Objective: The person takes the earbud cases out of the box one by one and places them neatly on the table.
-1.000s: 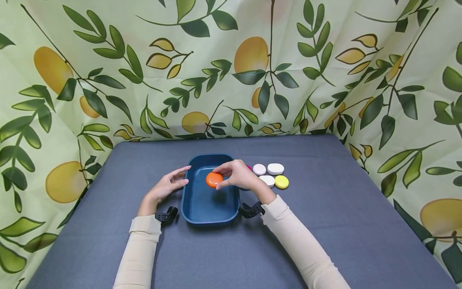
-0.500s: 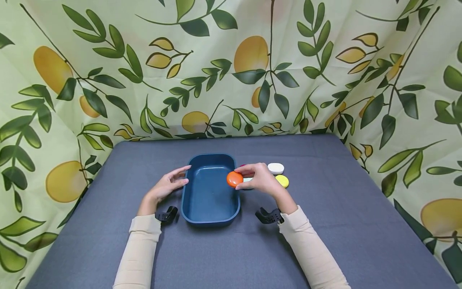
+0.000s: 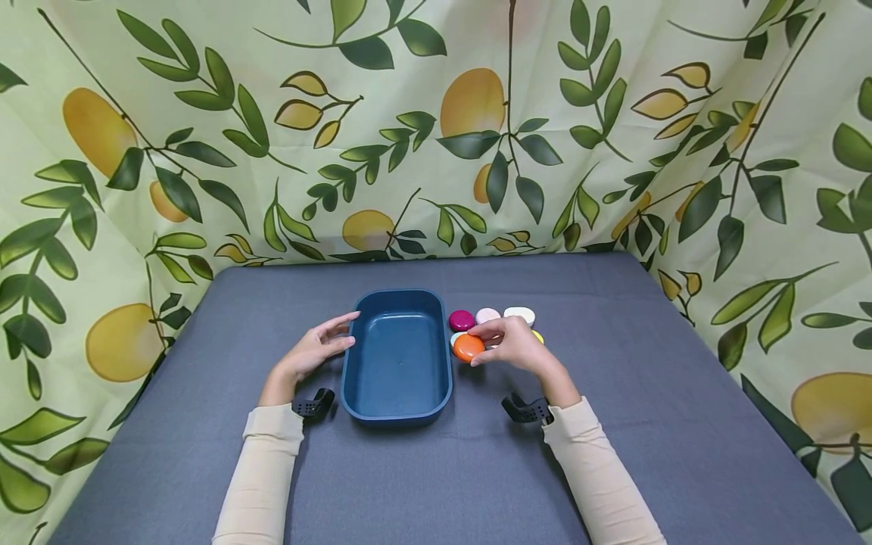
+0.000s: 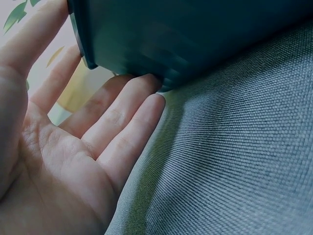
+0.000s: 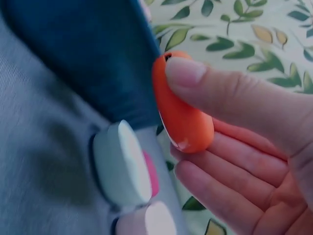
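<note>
My right hand point(image 3: 521, 344) pinches a glossy orange round disc point(image 3: 468, 348) between thumb and fingers, just right of a deep blue rectangular tray point(image 3: 395, 382). In the right wrist view the orange disc shows edge-on, thick and rounded, with the thumb across it. Close below it sits a pale blue piece point(image 5: 117, 166), mostly covered by the orange disc in the head view. With fingers fairly straight, my left hand point(image 3: 313, 350) touches the tray's left side. The left wrist view has the fingertips point(image 4: 155, 105) at the tray's lower wall.
Right of the tray lie a magenta disc point(image 3: 461, 320), a pale pink one point(image 3: 487, 315), a white oval point(image 3: 520, 313) and a yellow disc point(image 3: 538, 336) partly behind the right hand. A leaf-patterned cloth point(image 3: 409, 136) hangs behind the grey-blue table point(image 3: 409, 484).
My right hand has carried the orange disc rightward, from over the tray, across its right rim, to beside the other pieces. The left hand has stayed at the tray.
</note>
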